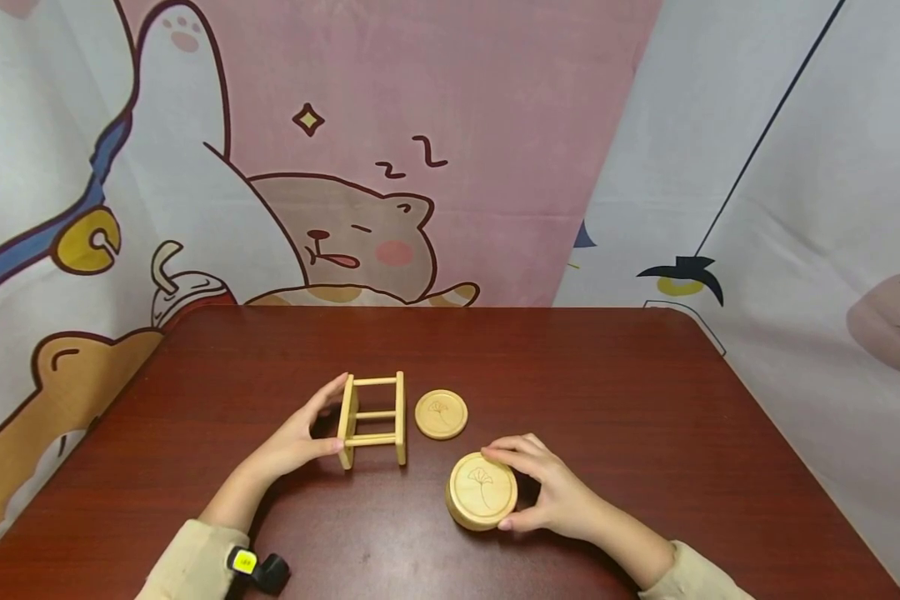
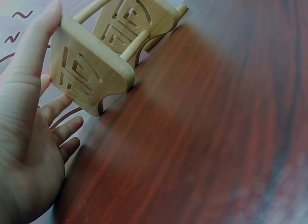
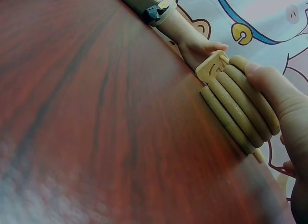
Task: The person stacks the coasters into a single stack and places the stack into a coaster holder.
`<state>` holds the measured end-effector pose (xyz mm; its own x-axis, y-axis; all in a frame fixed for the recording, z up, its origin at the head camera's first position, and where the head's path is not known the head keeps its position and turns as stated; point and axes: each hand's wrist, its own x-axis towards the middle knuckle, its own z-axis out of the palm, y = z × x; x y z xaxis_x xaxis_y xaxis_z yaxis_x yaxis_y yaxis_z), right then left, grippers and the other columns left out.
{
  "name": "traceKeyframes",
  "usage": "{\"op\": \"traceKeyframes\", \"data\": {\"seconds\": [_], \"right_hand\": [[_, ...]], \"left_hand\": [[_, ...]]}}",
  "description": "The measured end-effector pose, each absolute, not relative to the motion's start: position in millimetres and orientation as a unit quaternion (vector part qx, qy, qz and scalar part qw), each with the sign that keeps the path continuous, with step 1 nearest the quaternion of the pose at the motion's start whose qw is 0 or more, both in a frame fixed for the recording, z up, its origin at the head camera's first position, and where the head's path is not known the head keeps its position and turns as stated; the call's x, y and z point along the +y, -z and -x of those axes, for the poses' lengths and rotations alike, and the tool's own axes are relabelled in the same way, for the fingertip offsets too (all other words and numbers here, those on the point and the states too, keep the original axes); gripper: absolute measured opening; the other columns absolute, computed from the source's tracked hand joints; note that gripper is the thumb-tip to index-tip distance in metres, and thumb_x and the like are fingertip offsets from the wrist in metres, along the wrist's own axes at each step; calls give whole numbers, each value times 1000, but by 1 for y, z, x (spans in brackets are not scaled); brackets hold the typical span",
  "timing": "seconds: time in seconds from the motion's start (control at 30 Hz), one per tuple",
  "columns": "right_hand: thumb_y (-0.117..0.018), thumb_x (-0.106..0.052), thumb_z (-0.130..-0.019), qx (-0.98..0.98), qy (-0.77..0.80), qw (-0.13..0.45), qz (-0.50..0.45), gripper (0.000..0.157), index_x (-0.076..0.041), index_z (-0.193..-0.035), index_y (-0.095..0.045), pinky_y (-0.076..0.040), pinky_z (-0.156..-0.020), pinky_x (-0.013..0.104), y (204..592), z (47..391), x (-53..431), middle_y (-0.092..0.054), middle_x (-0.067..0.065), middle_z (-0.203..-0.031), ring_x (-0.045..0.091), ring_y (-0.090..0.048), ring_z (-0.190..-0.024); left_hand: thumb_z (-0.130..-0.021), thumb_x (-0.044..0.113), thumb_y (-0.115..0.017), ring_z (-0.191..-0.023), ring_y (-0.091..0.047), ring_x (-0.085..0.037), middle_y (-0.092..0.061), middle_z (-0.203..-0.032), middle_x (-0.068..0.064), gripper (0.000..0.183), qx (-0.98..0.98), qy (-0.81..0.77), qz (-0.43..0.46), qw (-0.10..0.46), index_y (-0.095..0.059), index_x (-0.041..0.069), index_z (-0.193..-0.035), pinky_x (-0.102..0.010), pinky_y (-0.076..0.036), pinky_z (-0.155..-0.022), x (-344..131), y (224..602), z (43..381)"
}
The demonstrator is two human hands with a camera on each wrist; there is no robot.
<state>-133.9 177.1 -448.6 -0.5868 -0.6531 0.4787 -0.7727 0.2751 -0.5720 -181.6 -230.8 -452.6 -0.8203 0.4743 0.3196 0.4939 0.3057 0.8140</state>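
My left hand (image 1: 297,433) holds the near side panel of a wooden coaster rack (image 1: 350,422), thumb on one edge and fingertips at the other. The rack's panels, seen in the left wrist view, have cut-out slots (image 2: 77,77) and are joined by round bars. With thumb and fingers spread across its edges, my right hand (image 1: 551,487) grips a stack of round wooden coasters (image 1: 482,492). The top one carries a carved leaf, and several layers (image 3: 238,106) show in the right wrist view. A single coaster (image 1: 441,414) lies flat between the rack and the stack.
All this stands on a dark red-brown wooden table (image 1: 570,358). A cartoon-printed cloth (image 1: 495,125) hangs behind it and at the sides. On the left wrist sits a black strap device with a yellow screen (image 1: 245,561).
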Motion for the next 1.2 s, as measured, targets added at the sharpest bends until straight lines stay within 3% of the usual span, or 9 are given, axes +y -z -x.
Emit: {"op": "traceKeyframes", "data": {"seconds": [0.2, 0.43, 0.77, 0.87, 1.03, 1.2], "right_hand": [[-84, -41, -69, -798, -395, 73, -449, 77, -9, -133, -56, -41, -90, 37, 451, 135, 177, -54, 0, -129, 17, -47, -112], [-85, -37, -68, -800, -395, 66, -446, 78, -8, -134, -55, -41, -91, 39, 450, 135, 177, -54, 1, -129, 18, -46, -113], [-85, -40, -67, -801, -395, 61, -446, 84, -8, -136, -52, -40, -93, 40, 449, 134, 177, -52, 4, -131, 20, -45, -116], [-85, -39, -66, -797, -402, 61, -446, 86, -7, -137, -50, -40, -93, 42, 449, 134, 177, -52, 6, -131, 22, -45, -117], [-83, -38, -70, -797, -419, 50, -432, 81, -7, -137, -50, -39, -93, 43, 449, 137, 179, -51, 3, -132, 21, -45, -118], [-80, -31, -74, -795, -439, 45, -415, 74, -5, -136, -50, -42, -87, 40, 452, 143, 180, -50, 3, -131, 21, -48, -107]], "left_hand": [[-80, 18, -75, -131, -36, -28, -38, -146, -16, 90, -807, 510, 298, 9, -22, 10, -152, -39, -31, -101, -231, 453, 181], [-80, 15, -74, -130, -37, -24, -39, -146, -16, 89, -808, 505, 303, 12, -22, 3, -151, -39, -32, -100, -231, 453, 182], [-80, 19, -74, -131, -37, -26, -38, -146, -17, 89, -806, 508, 304, 13, -22, 10, -152, -42, -32, -100, -231, 453, 182], [-81, 20, -74, -131, -36, -26, -38, -146, -17, 90, -806, 508, 303, 12, -22, 8, -152, -42, -31, -100, -231, 453, 181], [-81, 21, -74, -131, -36, -28, -38, -146, -16, 90, -806, 509, 301, 10, -22, 7, -152, -42, -31, -101, -230, 452, 180], [-81, 21, -74, -131, -36, -30, -38, -146, -17, 90, -805, 511, 300, 8, -22, 6, -152, -42, -31, -101, -230, 451, 180]]}}
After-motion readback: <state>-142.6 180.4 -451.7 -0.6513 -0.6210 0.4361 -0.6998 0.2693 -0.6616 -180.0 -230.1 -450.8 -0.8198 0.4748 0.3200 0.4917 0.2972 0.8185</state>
